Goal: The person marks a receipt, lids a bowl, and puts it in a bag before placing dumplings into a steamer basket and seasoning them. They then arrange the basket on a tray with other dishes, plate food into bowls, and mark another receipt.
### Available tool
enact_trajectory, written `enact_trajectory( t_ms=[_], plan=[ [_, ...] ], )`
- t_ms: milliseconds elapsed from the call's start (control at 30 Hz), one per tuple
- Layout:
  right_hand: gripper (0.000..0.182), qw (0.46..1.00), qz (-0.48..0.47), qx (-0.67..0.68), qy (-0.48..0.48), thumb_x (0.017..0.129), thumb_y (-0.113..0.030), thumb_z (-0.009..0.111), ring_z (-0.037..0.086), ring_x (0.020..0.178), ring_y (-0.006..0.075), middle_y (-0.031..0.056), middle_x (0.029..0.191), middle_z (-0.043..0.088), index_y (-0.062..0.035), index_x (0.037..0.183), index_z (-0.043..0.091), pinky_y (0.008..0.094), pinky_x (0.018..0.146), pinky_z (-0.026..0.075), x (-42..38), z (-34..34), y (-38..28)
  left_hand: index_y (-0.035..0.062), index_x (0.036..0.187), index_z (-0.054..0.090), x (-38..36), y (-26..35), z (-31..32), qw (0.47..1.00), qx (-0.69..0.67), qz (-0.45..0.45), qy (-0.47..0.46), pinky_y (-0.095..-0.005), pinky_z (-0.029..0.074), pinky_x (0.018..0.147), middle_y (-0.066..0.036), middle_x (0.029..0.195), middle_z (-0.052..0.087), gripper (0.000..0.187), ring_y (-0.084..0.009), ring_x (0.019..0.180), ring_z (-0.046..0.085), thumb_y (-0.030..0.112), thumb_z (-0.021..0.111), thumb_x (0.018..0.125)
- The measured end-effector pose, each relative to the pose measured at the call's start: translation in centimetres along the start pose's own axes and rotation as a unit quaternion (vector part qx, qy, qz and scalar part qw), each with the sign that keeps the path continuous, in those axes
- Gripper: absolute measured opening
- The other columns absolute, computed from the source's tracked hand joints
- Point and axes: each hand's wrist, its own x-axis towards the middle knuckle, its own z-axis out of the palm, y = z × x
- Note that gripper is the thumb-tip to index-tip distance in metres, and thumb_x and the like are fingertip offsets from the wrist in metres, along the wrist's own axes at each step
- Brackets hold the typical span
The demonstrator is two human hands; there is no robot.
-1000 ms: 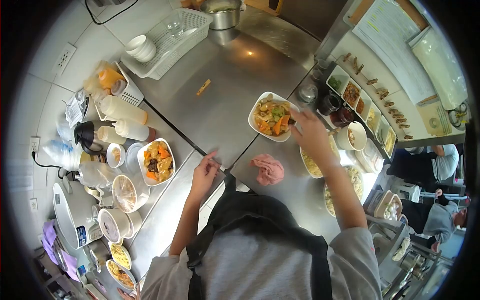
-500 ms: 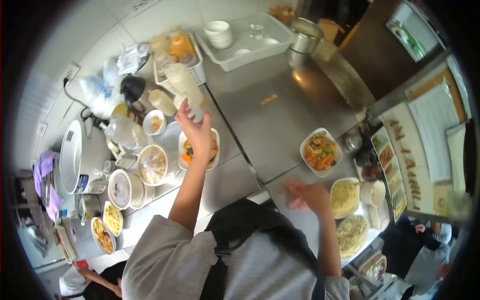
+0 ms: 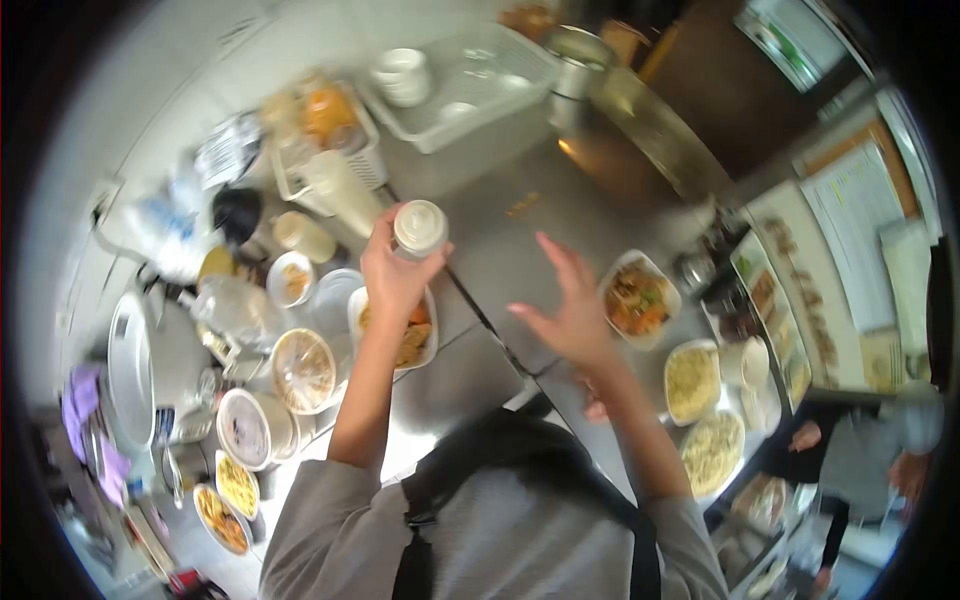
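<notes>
My left hand [image 3: 400,268] is wrapped round a small container with a white lid [image 3: 421,228], raised above the steel counter. Below that wrist sits a white bowl of food [image 3: 418,345], partly covered by my arm. My right hand [image 3: 568,315] hangs over the counter with thumb and fingers spread and nothing between them. To its right stands a white bowl of vegetables and meat [image 3: 637,300]. A large pale bottle [image 3: 343,192] leans just behind my left hand.
A dish rack [image 3: 480,90] with white bowls and a basket of bottles [image 3: 372,160] stand at the back. Noodle bowls [image 3: 692,382] and a condiment tray [image 3: 772,310] are on the right. Tubs and a large pot [image 3: 130,370] line the left. A person [image 3: 860,470] stands at the lower right.
My left hand has taken hold of the white-lidded container and lifted it. My right hand has moved up and left from the counter's near edge, with its fingers spread. The view has shifted slightly.
</notes>
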Motion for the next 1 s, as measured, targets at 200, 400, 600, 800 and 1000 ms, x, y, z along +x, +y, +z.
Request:
enact_trajectory(
  t_ms=[200, 400, 600, 800, 1000],
  plan=[
    [0.081, 0.997, 0.028, -0.057, 0.051, 0.062, -0.014, 0.077, 0.053, 0.109, 0.0370, 0.0153, 0.121, 0.054, -0.0126, 0.135, 0.042, 0.0427, 0.093, 0.045, -1.9, -5.1, -0.1, 0.0012, 0.131, 0.045, -4.5, 11.3, 4.7, 0.954, -0.196, 0.092, -0.206, -0.0358, 0.039, 0.100, -0.016, 0.123, 0.054, 0.084, -0.0256, 0.119, 0.051, 0.017, 0.086, 0.059],
    [0.068, 0.872, 0.171, -0.458, -0.023, 0.062, -0.004, 0.069, 0.058, 0.098, 0.0304, 0.0090, 0.108, 0.062, -0.0177, 0.126, 0.052, 0.0418, 0.086, 0.045, -5.7, -18.5, 5.5, 0.0030, 0.134, 0.043, -8.4, 6.5, 7.4, 0.931, -0.207, 0.033, -0.298, -0.0369, 0.041, 0.095, -0.018, 0.121, 0.052, 0.070, -0.0286, 0.110, 0.053, 0.013, 0.076, 0.073],
    [0.049, 0.774, 0.149, -0.593, -0.163, 0.070, -0.003, 0.064, 0.059, 0.093, 0.0218, -0.0001, 0.097, 0.063, -0.0233, 0.114, 0.062, 0.0385, 0.088, 0.042, -8.3, -21.3, 10.3, 0.0101, 0.133, 0.048, -12.7, 4.5, 7.6, 0.891, -0.183, -0.078, -0.407, -0.0365, 0.042, 0.096, -0.010, 0.117, 0.055, 0.057, -0.0209, 0.107, 0.056, 0.008, 0.069, 0.080],
    [0.044, 0.806, 0.072, -0.581, -0.086, 0.070, 0.000, 0.060, 0.060, 0.087, 0.0190, -0.0027, 0.092, 0.065, -0.0229, 0.107, 0.065, 0.0355, 0.088, 0.042, -6.6, -20.4, 11.3, 0.0088, 0.129, 0.051, -13.5, 5.7, 7.5, 0.900, -0.166, -0.049, -0.400, -0.0334, 0.045, 0.092, -0.011, 0.116, 0.055, 0.050, -0.0207, 0.105, 0.057, 0.007, 0.067, 0.082],
    [0.056, 0.841, 0.101, -0.528, -0.061, 0.065, 0.003, 0.062, 0.060, 0.092, 0.0225, 0.0005, 0.100, 0.065, -0.0210, 0.115, 0.062, 0.0364, 0.086, 0.044, -9.7, -21.3, 10.7, 0.0082, 0.128, 0.051, -13.9, 5.9, 7.3, 0.912, -0.163, -0.029, -0.375, -0.0322, 0.045, 0.091, -0.011, 0.115, 0.056, 0.049, -0.0205, 0.104, 0.058, 0.005, 0.066, 0.082]
  ],
)
